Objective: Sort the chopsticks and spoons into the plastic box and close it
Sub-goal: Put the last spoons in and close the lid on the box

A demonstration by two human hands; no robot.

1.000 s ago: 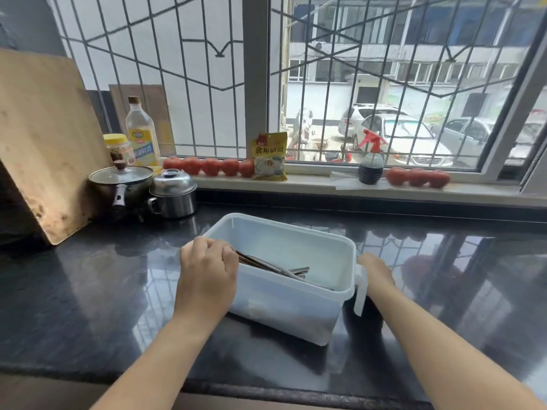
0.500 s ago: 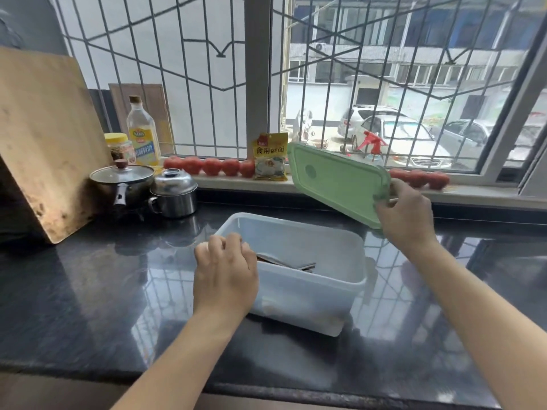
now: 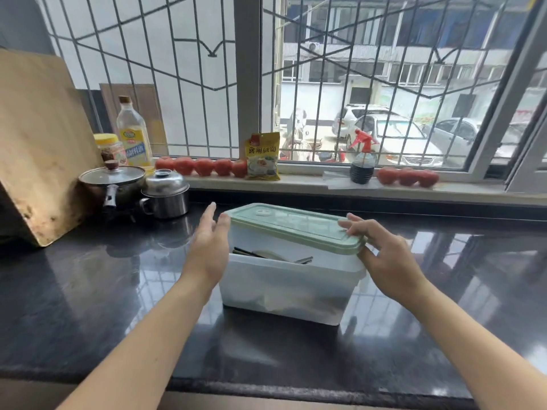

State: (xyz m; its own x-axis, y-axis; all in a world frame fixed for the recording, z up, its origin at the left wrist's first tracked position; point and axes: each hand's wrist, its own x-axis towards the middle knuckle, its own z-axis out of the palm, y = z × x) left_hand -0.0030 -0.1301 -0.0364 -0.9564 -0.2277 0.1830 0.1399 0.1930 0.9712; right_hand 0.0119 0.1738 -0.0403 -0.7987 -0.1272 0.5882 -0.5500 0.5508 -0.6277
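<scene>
Your left hand (image 3: 208, 250) was spread flat beside the box's (image 3: 284, 288) left end, thumb near the lid's (image 3: 290, 226) corner. Your right hand (image 3: 384, 255) pinched the lid's right end, fingers on top, thumb at its edge. The box stood on the counter (image 3: 88, 291), its lid raised at the near side, with chopsticks (image 3: 248, 253) and spoons (image 3: 302, 259) inside. Pots (image 3: 165, 193) stood beyond, to the left.

Green lid (image 3: 290, 226) over plastic box (image 3: 284, 288), gap along near side; chopsticks (image 3: 245, 252), spoons (image 3: 302, 259) visible inside. My left hand (image 3: 208, 247) flat beside lid's left end; my right hand (image 3: 384, 255) pinches right end.
</scene>
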